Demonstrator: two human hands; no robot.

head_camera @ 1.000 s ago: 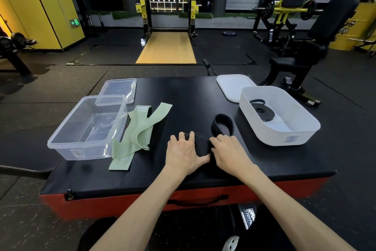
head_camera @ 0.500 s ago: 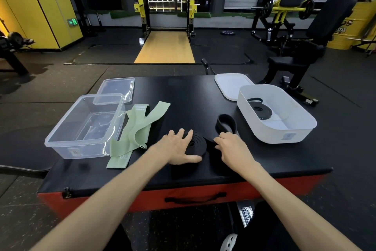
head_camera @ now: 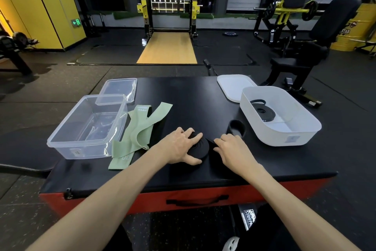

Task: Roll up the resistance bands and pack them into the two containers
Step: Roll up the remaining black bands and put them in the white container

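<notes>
Noted: left grip [head_camera: 181, 147] clasps the coiled band [head_camera: 200, 149]; right grip [head_camera: 234, 149] on its tail, hold unclear; band judged soft, springy, apt to uncoil; take it across the coil.

Gym setting, so plenty of background stuff. The counter [head_camera: 193, 96] is a padded box with a black top, red sides and a black carry strap [head_camera: 197, 202] on the near face, with a zipper pull at its left corner. Straight behind it is a wooden lifting platform [head_camera: 166, 49] under a black and yellow power rack [head_camera: 145, 6]. Yellow wall panels [head_camera: 50, 6] run along the left, with a green exit sign [head_camera: 75, 22] on them. Off to the right stands a black padded seat [head_camera: 333, 20], a yellow plate-loaded machine [head_camera: 284, 6] behind it, and a yellow drum [head_camera: 354, 28] in the corner. A lone weight plate [head_camera: 230, 34] lies on the dark rubber floor [head_camera: 61, 83].
</notes>
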